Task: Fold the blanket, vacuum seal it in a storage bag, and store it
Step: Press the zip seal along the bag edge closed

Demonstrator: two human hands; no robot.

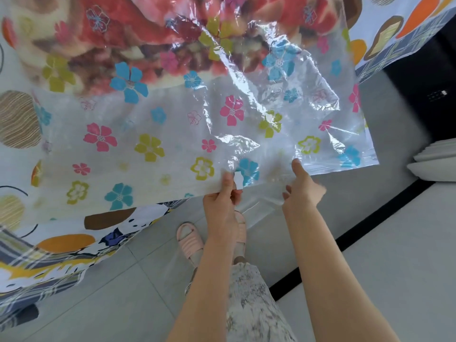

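We have the blanket (148, 45) already inside the storage bag (172, 134), at its far end. At the bag's near edge our left hand (222, 201) pinches the white slider clip (238, 180) and our right hand (303, 191) grips the plastic. By our judgement, zipping shut, vacuuming and storing remain.

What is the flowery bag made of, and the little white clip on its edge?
The bag looks like thin clear plastic: shiny, crinkled, see-through. The white clip is probably hard plastic, smooth and stiff-looking.
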